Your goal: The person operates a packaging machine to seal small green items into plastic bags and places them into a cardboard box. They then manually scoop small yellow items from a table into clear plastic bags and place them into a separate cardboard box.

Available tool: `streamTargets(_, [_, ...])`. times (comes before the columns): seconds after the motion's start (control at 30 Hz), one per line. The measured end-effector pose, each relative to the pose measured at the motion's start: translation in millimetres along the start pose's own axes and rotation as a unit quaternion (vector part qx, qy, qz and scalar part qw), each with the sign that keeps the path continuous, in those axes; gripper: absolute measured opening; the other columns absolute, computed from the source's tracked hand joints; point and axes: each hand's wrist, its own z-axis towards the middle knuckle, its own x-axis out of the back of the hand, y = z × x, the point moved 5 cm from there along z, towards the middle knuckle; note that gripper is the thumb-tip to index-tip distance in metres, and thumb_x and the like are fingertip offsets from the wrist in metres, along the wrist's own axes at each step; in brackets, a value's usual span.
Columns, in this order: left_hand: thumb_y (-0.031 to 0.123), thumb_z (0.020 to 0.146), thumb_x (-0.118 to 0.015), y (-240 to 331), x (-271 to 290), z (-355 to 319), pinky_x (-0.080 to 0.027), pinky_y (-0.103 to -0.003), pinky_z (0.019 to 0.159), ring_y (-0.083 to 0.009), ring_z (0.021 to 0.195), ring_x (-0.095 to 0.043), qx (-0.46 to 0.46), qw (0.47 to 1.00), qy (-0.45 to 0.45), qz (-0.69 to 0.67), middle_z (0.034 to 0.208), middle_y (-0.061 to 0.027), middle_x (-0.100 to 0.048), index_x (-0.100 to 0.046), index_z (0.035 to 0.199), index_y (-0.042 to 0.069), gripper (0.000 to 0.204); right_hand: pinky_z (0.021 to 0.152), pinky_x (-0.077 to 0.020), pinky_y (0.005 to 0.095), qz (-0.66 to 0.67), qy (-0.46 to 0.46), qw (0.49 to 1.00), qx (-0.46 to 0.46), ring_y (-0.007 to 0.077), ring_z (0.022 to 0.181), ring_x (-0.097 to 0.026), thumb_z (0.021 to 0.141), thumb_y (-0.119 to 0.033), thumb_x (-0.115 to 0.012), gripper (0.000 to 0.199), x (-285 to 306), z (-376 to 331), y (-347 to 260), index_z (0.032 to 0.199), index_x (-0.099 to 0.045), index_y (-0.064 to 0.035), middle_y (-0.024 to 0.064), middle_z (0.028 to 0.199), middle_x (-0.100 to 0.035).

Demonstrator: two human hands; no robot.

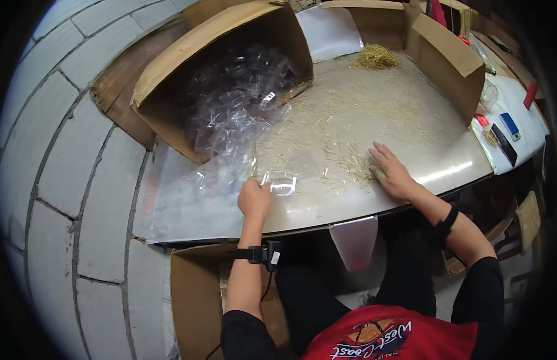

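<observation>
Clear small rectangular plastic case [280, 180] lies flat on the pale tabletop [446, 162], just right of the left hand [254, 198], touching its fingertips; long axis runs left-right, across the hand's reach. Left hand is curled, thumb and fingers pinching the case's near-left edge. Left hand is plainly the nearer one. Right hand [391, 171] rests well to the right of the case, fingers spread flat and together on a clump of thin golden metal pins [358, 170], gripping nothing. Beyond the left hand, loose clear plastic cases spill from a tipped brown cardboard box [170, 72]. Farther beyond the right hand, a heaped pile of golden pins [376, 57] sits beside another open cardboard box [446, 57].
</observation>
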Motion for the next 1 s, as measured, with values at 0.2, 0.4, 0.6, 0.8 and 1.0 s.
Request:
streamTargets(0.2, [0.018,0.073,-0.065,-29.8,-18.3,12.3,-0.048,-0.046,0.069,-0.0374,0.076,-0.062,0.016,0.99,0.049,-0.133,0.075,-0.0207,-0.064,-0.063,0.075,-0.003,0.021,0.111,-0.0175,0.0434,-0.115,-0.018,0.993,0.003,0.0312,0.136,-0.019,0.094,-0.039,-0.038,0.058,-34.6,25.3,-55.4,0.139,-0.028,-0.0037,0.0162,0.146,-0.024])
streamTargets(0.4, [0.012,0.075,-0.059,-18.9,-10.6,-5.1,-0.049,-0.046,0.068,-0.0395,0.075,-0.062,-0.05,0.995,0.078,0.02,0.078,-0.0222,-0.064,-0.063,0.074,-0.002,0.015,0.111,-0.0164,0.0422,-0.099,-0.015,0.994,0.05,0.0291,0.137,-0.018,0.094,-0.037,-0.036,0.057,-44.1,22.6,-55.8,0.138,-0.029,-0.0011,0.0148,0.146,-0.025])
streamTargets(0.6, [0.012,0.077,-0.059,-7.4,-10.5,-1.9,-0.05,-0.046,0.069,-0.0406,0.077,-0.062,-0.075,0.985,0.075,0.134,0.083,-0.0241,-0.063,-0.061,0.081,-0.002,0.015,0.111,-0.018,0.0412,-0.092,0.009,0.994,0.055,0.0293,0.136,-0.02,0.093,-0.035,-0.039,0.057,-38.1,17.2,-63.6,0.136,-0.031,0.0011,0.0155,0.145,-0.027])
streamTargets(0.8, [0.018,0.078,-0.062,-2.0,-5.5,-6.1,-0.049,-0.047,0.07,-0.0414,0.081,-0.062,-0.053,0.993,0.045,0.096,0.083,-0.0254,-0.063,-0.06,0.083,-0.003,0.021,0.1,-0.0332,0.0413,-0.087,0.141,0.98,0.109,0.0303,0.118,-0.042,0.087,-0.028,-0.052,0.038,-20.4,13.3,-82.1,0.114,-0.052,-0.0016,0.0154,0.122,-0.049])
streamTargets(1.0, [0.023,0.078,-0.065,-13.9,-6.8,-13.7,-0.046,-0.048,0.069,-0.0418,0.078,-0.061,-0.025,0.996,0.087,0.007,0.078,-0.0242,-0.063,-0.059,0.075,-0.003,0.027,0.07,-0.0494,0.0385,-0.001,0.149,0.97,0.194,0.0286,0.089,-0.057,0.076,-0.013,-0.058,0.014,-35.0,81.9,-172.7,0.087,-0.059,-0.004,0.0109,0.089,-0.058])
